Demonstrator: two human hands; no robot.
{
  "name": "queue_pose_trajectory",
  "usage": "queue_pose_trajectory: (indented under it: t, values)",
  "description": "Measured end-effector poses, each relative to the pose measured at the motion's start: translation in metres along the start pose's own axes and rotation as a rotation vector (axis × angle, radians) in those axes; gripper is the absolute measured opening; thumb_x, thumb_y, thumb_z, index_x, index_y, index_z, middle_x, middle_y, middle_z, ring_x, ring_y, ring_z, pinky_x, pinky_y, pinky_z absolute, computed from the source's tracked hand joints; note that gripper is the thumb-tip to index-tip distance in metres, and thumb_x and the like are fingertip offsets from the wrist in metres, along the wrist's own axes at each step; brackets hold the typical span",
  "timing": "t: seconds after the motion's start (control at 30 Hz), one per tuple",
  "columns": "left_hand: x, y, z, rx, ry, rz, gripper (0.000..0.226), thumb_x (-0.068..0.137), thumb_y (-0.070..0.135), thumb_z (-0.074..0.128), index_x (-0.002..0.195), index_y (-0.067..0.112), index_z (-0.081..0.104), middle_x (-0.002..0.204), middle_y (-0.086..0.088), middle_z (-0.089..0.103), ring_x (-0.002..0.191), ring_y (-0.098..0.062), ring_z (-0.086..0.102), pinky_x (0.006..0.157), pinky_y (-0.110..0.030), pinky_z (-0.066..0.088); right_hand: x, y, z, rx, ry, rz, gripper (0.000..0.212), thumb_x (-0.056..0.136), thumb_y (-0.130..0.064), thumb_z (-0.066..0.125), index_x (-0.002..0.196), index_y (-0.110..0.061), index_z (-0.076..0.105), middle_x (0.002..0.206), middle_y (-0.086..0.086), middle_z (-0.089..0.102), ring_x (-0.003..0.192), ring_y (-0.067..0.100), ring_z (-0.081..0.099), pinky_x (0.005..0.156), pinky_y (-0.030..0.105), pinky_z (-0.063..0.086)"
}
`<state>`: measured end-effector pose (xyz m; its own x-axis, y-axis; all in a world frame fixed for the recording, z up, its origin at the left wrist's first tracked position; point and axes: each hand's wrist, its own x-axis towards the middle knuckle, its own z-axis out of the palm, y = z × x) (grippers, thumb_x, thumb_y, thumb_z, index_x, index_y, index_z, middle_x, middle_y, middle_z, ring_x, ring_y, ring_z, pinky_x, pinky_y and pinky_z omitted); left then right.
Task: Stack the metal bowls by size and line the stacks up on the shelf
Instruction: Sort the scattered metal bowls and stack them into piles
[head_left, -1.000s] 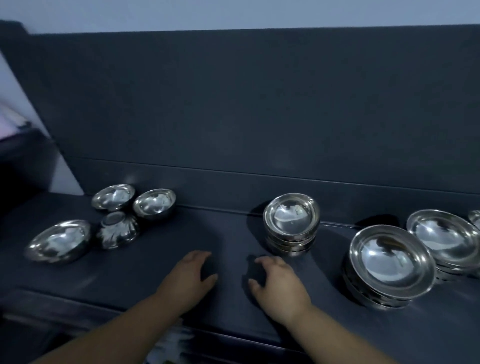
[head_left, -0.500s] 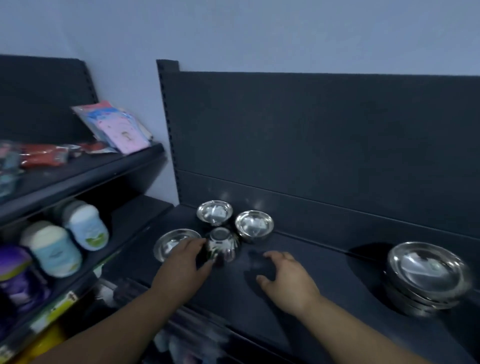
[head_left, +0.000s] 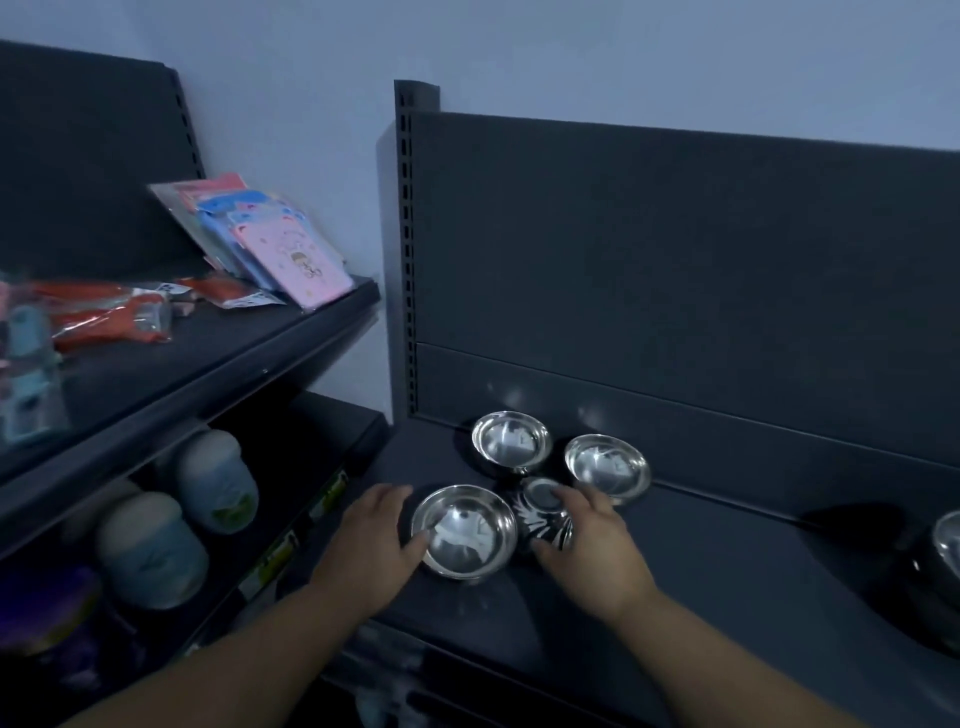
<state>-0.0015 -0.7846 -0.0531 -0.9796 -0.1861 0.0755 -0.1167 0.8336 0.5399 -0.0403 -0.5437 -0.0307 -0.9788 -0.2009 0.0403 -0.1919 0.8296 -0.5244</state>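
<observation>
Head view: both hands have left the bare shelf (head_left: 727, 577) and swung over to the loose bowls! The left hand (head_left: 374, 540) now grips the wide bowl (head_left: 464, 530) at its rim, thumb inside; the right hand (head_left: 592, 545) curls over the upturned bowl (head_left: 540, 499) right beside it. A back-left bowl (head_left: 511, 441) and a back-right bowl (head_left: 608, 465) stand just beyond the fingertips, with a stack (head_left: 948, 545) far off to the right (barely in shot). My read: these singles get nested next

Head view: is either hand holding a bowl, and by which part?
Left hand holds the front upright bowl at its left rim, thumb over the edge. Right hand has its grip round the sides of the upturned bowl.
</observation>
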Motion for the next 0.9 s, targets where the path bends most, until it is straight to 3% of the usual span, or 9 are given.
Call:
queue_pose_trajectory:
  t: [0.2, 0.33, 0.47, 0.6, 0.73, 0.9]
  values:
    - [0.006, -0.003, 0.007, -0.103, -0.092, -0.067, 0.063, 0.091, 0.044, 0.053, 0.146, 0.023, 0.031, 0.153, 0.001, 0.029, 0.135, -0.016, 0.037, 0.106, -0.026, 0.035, 0.009, 0.0, 0.006, -0.048, -0.033, 0.057, 0.072, 0.081, -0.037, 0.066, 0.144, -0.034, 0.032, 0.156, -0.001, 0.021, 0.14, 0.024, 0.029, 0.109, 0.033, 0.037]
    - [0.005, 0.0, 0.009, -0.14, -0.111, -0.113, 0.061, 0.093, 0.044, 0.051, 0.146, 0.021, 0.033, 0.147, -0.003, 0.039, 0.13, -0.018, 0.043, 0.101, -0.026, 0.037, 0.018, 0.003, 0.01, -0.05, -0.063, 0.062, 0.074, 0.076, -0.039, 0.07, 0.142, -0.035, 0.035, 0.152, -0.003, 0.027, 0.136, 0.023, 0.034, 0.106, 0.033, 0.04]
    - [0.004, -0.002, 0.011, -0.204, -0.125, -0.172, 0.055, 0.092, 0.044, 0.051, 0.142, 0.021, 0.04, 0.133, -0.003, 0.056, 0.114, -0.019, 0.059, 0.095, -0.028, 0.048, 0.028, 0.005, 0.013, -0.051, -0.078, 0.043, 0.077, 0.072, -0.044, 0.072, 0.14, -0.035, 0.038, 0.149, -0.002, 0.032, 0.134, 0.023, 0.036, 0.106, 0.035, 0.041]
    - [0.003, -0.001, 0.013, -0.378, -0.152, -0.233, 0.042, 0.093, 0.037, 0.052, 0.133, 0.024, 0.049, 0.104, 0.007, 0.067, 0.07, -0.009, 0.07, 0.069, -0.028, 0.058, 0.037, 0.009, 0.015, -0.062, -0.122, 0.015, 0.086, 0.071, -0.046, 0.075, 0.144, -0.037, 0.032, 0.158, 0.003, 0.02, 0.144, 0.024, 0.024, 0.113, 0.034, 0.034]
    - [0.004, 0.005, 0.015, -0.419, -0.13, -0.253, 0.03, 0.096, 0.032, 0.05, 0.125, 0.024, 0.053, 0.089, 0.007, 0.068, 0.066, -0.01, 0.069, 0.068, -0.029, 0.059, 0.039, 0.016, 0.017, -0.132, -0.169, -0.021, 0.096, 0.07, -0.045, 0.078, 0.148, -0.037, 0.023, 0.161, 0.003, 0.013, 0.146, 0.023, 0.017, 0.115, 0.034, 0.031]
    - [0.01, 0.007, 0.013, -0.398, -0.046, -0.31, 0.02, 0.096, 0.029, 0.049, 0.112, 0.024, 0.059, 0.081, 0.003, 0.068, 0.065, -0.015, 0.069, 0.07, -0.035, 0.06, 0.033, 0.027, 0.014, -0.12, -0.163, -0.049, 0.104, 0.062, -0.054, 0.08, 0.146, -0.043, 0.021, 0.15, -0.004, 0.022, 0.136, 0.02, 0.031, 0.108, 0.033, 0.039]
